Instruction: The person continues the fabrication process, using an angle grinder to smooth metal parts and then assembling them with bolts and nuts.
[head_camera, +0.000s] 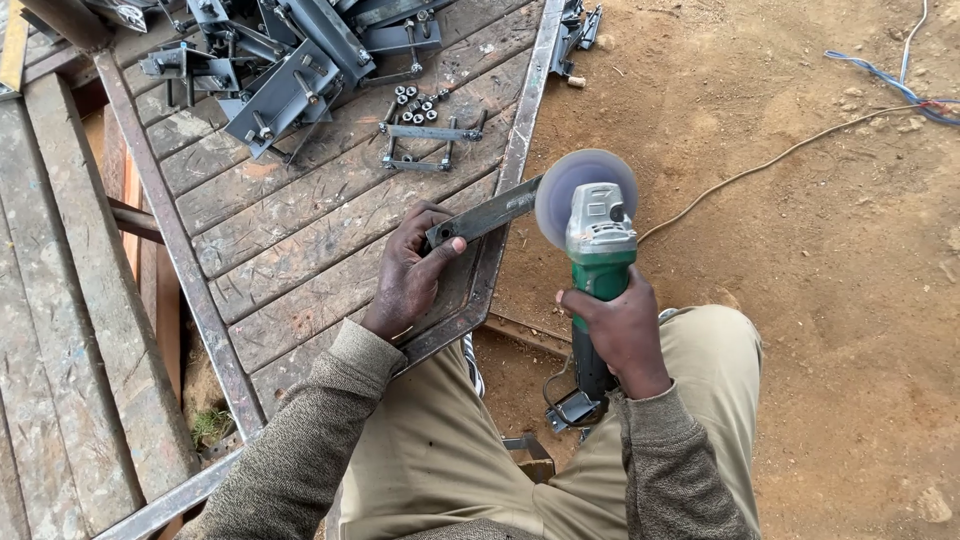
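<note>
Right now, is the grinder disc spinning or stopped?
Spinning, most likely: the disc shows as a smooth blurred grey circle at the flat bar's end. No sparks show, so contact cannot be told.

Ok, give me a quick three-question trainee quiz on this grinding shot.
1. True or false: the left hand pins the flat metal bar on the wooden platform.
2. What does the right hand grip? A) hammer B) green angle grinder C) drill
3. Fill in: the loose nuts lie beside the pile of dark metal ____.

Key: 1 true; 2 B; 3 brackets.
</note>
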